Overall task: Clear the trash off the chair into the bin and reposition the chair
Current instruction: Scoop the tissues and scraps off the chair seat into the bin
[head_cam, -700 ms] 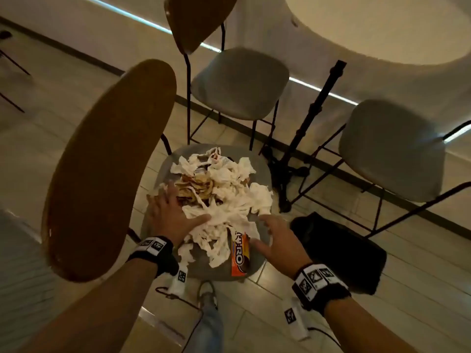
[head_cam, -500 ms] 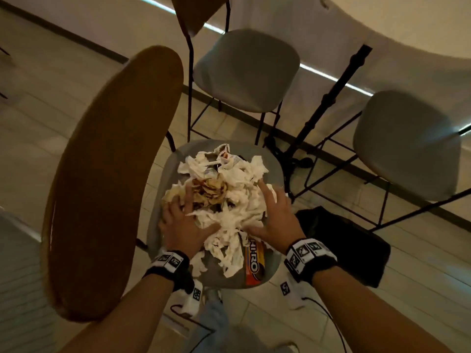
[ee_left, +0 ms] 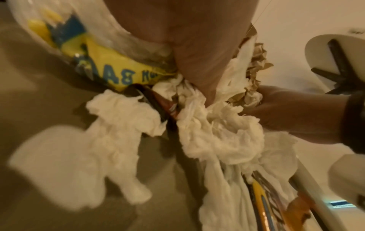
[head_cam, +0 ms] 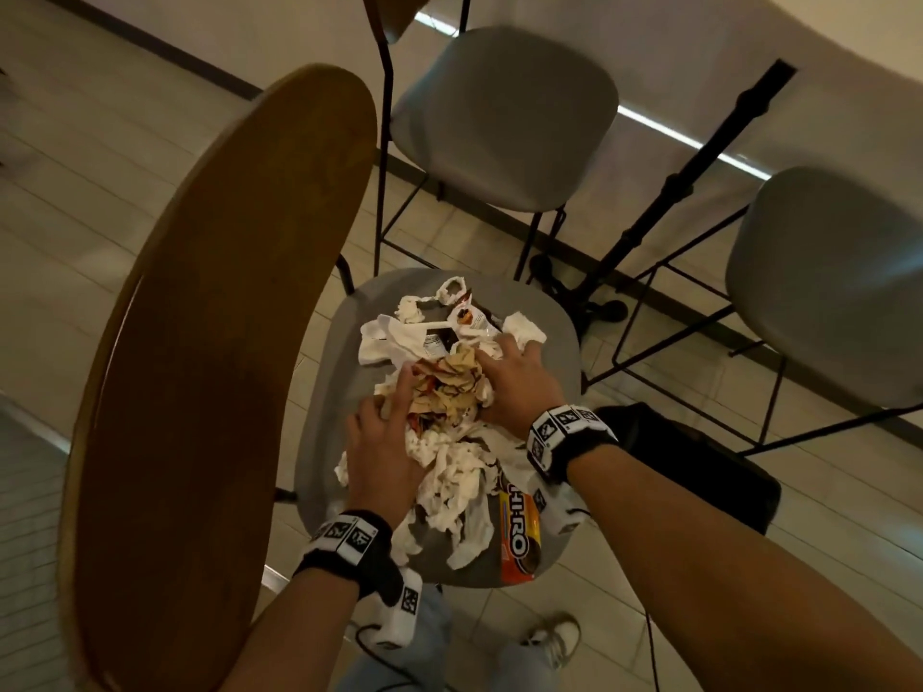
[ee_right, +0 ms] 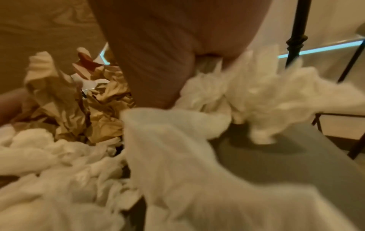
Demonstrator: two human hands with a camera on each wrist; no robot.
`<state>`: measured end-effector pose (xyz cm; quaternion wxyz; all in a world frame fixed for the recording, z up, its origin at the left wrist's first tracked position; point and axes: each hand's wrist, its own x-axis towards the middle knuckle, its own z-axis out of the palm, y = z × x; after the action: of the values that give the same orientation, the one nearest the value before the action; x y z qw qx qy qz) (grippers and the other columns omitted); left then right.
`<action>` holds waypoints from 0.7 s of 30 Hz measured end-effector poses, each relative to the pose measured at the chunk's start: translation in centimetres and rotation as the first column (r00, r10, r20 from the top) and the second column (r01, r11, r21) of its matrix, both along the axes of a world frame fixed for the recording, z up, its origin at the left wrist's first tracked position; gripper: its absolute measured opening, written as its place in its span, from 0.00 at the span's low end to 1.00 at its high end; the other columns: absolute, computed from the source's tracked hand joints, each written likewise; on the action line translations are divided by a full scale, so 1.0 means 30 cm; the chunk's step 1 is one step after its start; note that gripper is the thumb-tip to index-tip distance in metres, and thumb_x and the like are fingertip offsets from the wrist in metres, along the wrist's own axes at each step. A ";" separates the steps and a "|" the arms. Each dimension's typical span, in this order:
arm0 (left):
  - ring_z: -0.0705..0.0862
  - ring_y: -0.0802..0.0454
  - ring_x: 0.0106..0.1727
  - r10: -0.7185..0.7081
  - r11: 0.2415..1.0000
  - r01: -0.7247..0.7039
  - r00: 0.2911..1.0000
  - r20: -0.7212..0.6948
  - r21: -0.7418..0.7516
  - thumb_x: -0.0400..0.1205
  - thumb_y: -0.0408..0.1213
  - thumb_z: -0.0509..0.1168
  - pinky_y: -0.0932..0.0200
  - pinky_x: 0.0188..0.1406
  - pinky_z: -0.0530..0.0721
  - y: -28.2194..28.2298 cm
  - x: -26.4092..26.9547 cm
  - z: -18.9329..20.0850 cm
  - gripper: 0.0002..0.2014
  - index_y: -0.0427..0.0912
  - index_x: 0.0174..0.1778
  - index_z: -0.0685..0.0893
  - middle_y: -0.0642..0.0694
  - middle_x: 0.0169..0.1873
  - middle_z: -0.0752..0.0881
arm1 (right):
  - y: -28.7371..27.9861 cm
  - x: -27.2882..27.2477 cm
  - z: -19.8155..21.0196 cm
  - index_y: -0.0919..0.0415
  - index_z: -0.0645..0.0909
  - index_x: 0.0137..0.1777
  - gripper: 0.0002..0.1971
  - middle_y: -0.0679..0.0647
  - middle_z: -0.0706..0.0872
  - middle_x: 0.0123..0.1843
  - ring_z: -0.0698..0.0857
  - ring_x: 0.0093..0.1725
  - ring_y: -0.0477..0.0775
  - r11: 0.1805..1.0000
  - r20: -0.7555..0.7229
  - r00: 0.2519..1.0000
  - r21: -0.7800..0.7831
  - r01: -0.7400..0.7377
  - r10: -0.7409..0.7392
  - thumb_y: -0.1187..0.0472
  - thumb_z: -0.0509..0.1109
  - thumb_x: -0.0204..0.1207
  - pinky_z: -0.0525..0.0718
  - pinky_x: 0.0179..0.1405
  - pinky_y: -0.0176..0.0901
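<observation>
A wooden chair back (head_cam: 210, 372) fills the left of the head view, rising beside the grey chair seat (head_cam: 329, 392) at frame centre, where a heap of trash (head_cam: 449, 442) covers most of the cushion; bare grey shows only along the seat's left edge and its far rim. Tiled floor (head_cam: 75, 192) lies open to the upper left, while two more grey chairs (head_cam: 499, 117) and a black stand (head_cam: 699, 167) crowd the upper right. A dark bin (head_cam: 699, 467) sits on the floor just right of the seat, under the right forearm. The left hand (head_cam: 384, 442) presses into the heap's left flank, fingers curled into white tissue (ee_left: 217, 132), and the right hand (head_cam: 514, 382) digs in from the right side, fingers bent round tissue and crumpled brown paper (head_cam: 449, 387); the brown paper is squeezed between the two hands. An orange snack wrapper (head_cam: 519, 536) lies at the seat's near edge below the right wrist, clear of both hands, and a yellow wrapper (ee_left: 110, 65) shows under the left palm in the left wrist view
</observation>
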<state>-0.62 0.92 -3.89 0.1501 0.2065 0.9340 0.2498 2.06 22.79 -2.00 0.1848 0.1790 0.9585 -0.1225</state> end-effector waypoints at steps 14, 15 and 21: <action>0.84 0.40 0.62 0.156 0.974 -0.178 0.976 0.154 0.141 0.76 0.23 0.77 0.54 0.58 0.85 0.007 -0.041 0.072 0.35 0.48 0.80 0.81 0.40 0.70 0.73 | -0.066 -0.017 0.063 0.53 0.79 0.69 0.23 0.61 0.77 0.66 0.85 0.57 0.68 0.914 -0.213 0.935 -0.356 0.195 -0.283 0.53 0.79 0.75 0.87 0.54 0.55; 0.84 0.40 0.63 0.170 0.970 -0.192 0.974 0.148 0.150 0.77 0.24 0.77 0.55 0.58 0.83 0.004 -0.046 0.087 0.34 0.47 0.80 0.80 0.40 0.71 0.73 | -0.065 -0.013 0.078 0.53 0.79 0.71 0.25 0.62 0.77 0.68 0.84 0.59 0.68 0.912 -0.223 0.932 -0.361 0.195 -0.287 0.54 0.80 0.74 0.84 0.56 0.53; 0.83 0.41 0.72 0.160 0.949 -0.171 0.985 0.062 0.266 0.78 0.30 0.79 0.53 0.69 0.82 -0.010 -0.052 0.191 0.31 0.46 0.77 0.80 0.41 0.74 0.78 | -0.063 0.017 0.145 0.53 0.75 0.79 0.34 0.59 0.80 0.72 0.82 0.67 0.63 0.902 -0.263 0.918 -0.393 0.178 -0.296 0.57 0.82 0.73 0.75 0.61 0.44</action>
<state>-2.17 0.62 1.85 0.1176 0.1408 0.9020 0.3909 2.58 20.92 2.34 0.0420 0.2368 0.9071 -0.3454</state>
